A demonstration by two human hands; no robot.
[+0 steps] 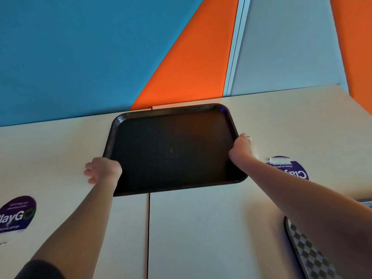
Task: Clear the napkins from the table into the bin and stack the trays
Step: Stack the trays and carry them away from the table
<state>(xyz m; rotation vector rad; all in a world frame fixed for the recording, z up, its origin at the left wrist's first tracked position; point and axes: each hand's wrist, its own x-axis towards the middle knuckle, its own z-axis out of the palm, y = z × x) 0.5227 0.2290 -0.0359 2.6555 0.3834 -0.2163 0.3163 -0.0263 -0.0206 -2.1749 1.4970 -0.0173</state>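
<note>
Black tray point(171, 150) sits on the table point(201, 228), straddling the seam between the two tabletops, far edge near the wall point(80, 57). Left hand point(102, 170) grips its left rim, right hand point(242, 148) grips the right rim. A checkered tray point(310, 256) pokes in at the table's right edge.

The person's 2 forearms were bare to each hand. A dark short sleeve point(40, 269) covered the left upper arm; no rings or watch showed.
</note>
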